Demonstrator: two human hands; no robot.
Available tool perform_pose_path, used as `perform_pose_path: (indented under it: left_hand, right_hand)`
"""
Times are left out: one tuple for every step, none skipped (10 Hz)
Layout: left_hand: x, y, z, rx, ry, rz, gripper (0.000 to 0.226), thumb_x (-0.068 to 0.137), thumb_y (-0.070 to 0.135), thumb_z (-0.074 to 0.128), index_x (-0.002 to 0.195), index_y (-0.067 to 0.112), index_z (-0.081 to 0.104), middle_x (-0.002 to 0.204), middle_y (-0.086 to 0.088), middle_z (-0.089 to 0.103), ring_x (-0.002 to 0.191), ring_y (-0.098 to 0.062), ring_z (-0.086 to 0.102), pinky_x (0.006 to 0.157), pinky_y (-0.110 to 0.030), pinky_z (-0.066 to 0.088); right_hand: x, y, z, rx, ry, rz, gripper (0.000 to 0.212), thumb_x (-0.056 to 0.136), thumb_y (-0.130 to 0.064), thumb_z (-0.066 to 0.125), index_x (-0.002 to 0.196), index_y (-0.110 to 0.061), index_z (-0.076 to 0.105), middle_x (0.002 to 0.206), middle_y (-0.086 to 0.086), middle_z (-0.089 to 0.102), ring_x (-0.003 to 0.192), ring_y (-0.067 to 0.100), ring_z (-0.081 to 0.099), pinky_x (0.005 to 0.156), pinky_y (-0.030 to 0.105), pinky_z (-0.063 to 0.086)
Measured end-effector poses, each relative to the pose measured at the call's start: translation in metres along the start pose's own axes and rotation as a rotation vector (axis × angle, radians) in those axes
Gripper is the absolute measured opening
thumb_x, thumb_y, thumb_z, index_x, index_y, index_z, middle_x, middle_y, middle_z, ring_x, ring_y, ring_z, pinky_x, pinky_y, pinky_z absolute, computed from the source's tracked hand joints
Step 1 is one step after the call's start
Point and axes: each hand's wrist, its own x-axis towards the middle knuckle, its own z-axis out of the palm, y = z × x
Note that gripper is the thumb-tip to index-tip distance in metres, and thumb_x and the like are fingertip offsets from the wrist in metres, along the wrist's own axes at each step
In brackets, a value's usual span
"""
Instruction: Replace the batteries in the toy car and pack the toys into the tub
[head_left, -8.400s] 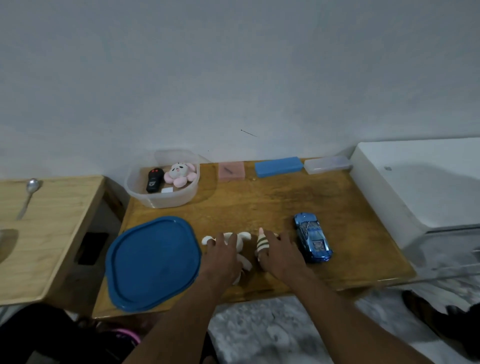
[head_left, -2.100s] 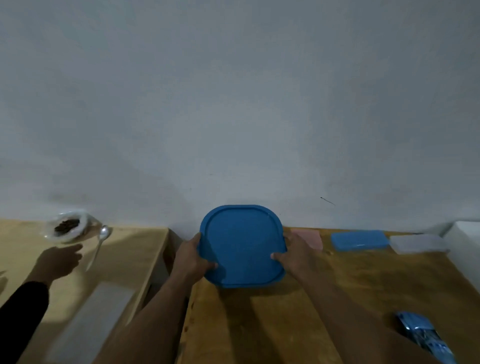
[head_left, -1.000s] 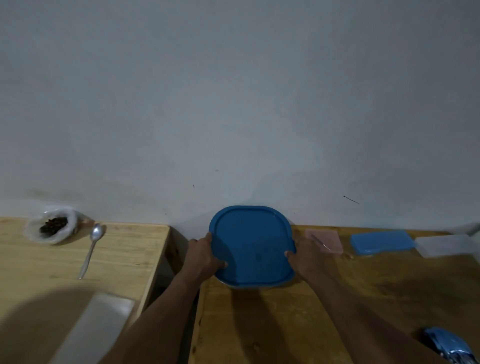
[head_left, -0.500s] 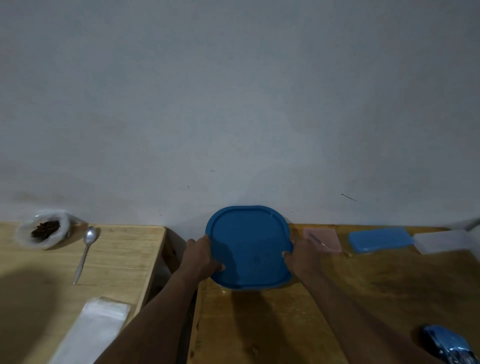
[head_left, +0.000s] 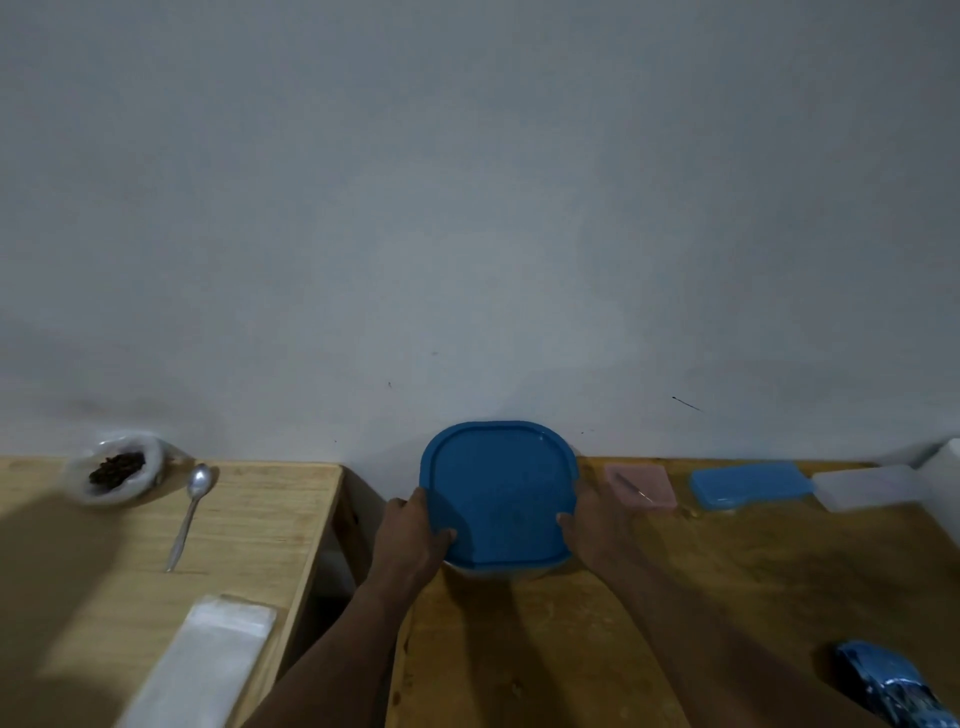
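Both arms reach forward over the table (head_left: 727, 571). The left hand (head_left: 410, 540) and right hand (head_left: 597, 530) clasp opposite edges of the blue lid (head_left: 498, 493), thumbs pressing on top, over the tub (head_left: 493, 571).

The blue lid (head_left: 498, 493) covers my tub (head_left: 498, 571) almost wholly; only a pale sliver of rim shows under its lower edge, and the contents are hidden. My toy car (head_left: 883, 686) is cut off by the lower right corner and blurred. The white sheet (head_left: 202, 660) at lower left is smeared.
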Motion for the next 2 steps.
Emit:
perform_pose_path:
  left_hand:
    - [-0.020,0.007,-0.004,-0.017,0.065,0.041,0.048,0.093,0.028,0.064,0.136,0.017,0.045,0.130,-0.008,0.051,0.113,-0.020,0.057,0.095,-0.033,0.055]
    - [-0.045,0.011,-0.003,-0.013,0.101,0.065,0.046,0.097,0.029,0.058,0.139,0.019,0.042,0.133,-0.005,0.049,0.112,-0.015,0.057,0.093,-0.029,0.052]
  right_hand:
    - [-0.016,-0.002,-0.004,-0.007,0.029,-0.050,0.021,0.094,-0.020,0.057,0.114,-0.014,0.055,0.115,0.003,0.053,0.090,0.013,0.052,0.073,0.022,0.048]
    - [-0.035,-0.001,-0.005,0.083,0.095,-0.050,0.030,0.094,-0.016,0.056,0.123,-0.013,0.057,0.118,0.003,0.057,0.100,0.016,0.056,0.084,0.028,0.052]
